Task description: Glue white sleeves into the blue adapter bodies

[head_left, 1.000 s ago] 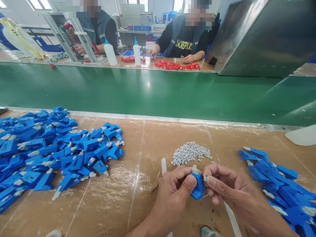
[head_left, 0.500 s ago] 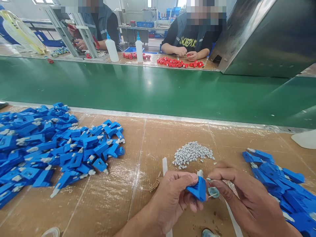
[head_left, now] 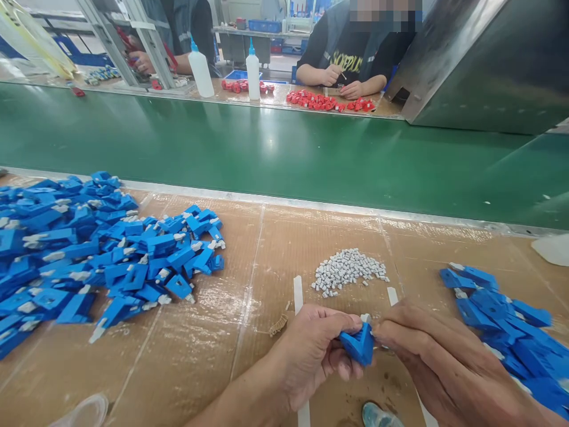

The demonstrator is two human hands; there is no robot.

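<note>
Near the bottom centre, my left hand [head_left: 317, 350] is closed round a blue plastic part [head_left: 359, 345]. A small grey-white piece [head_left: 365, 318] sticks up at the part's top. My right hand [head_left: 427, 350] is pinched, its fingertips against the part's right side. Whatever lies between those fingertips is hidden. Just beyond my hands lies a heap of small grey pieces [head_left: 349, 270]. A small clear cup with a greenish tint [head_left: 377, 415] stands at the bottom edge, partly cut off.
Blue parts with grey-white tips are heaped at left [head_left: 111, 255] and right [head_left: 502, 320]. A green belt [head_left: 267, 142] crosses behind the cardboard-covered table [head_left: 204, 356]. Beyond it are two people, two white bottles [head_left: 202, 74], red parts [head_left: 311, 101] and a metal housing [head_left: 484, 71].
My right fingertips, holding a small greyish piece earlier, have moved left against the blue part. My left hand keeps its grip. The view has shifted slightly; the co-worker's hands have moved apart.
</note>
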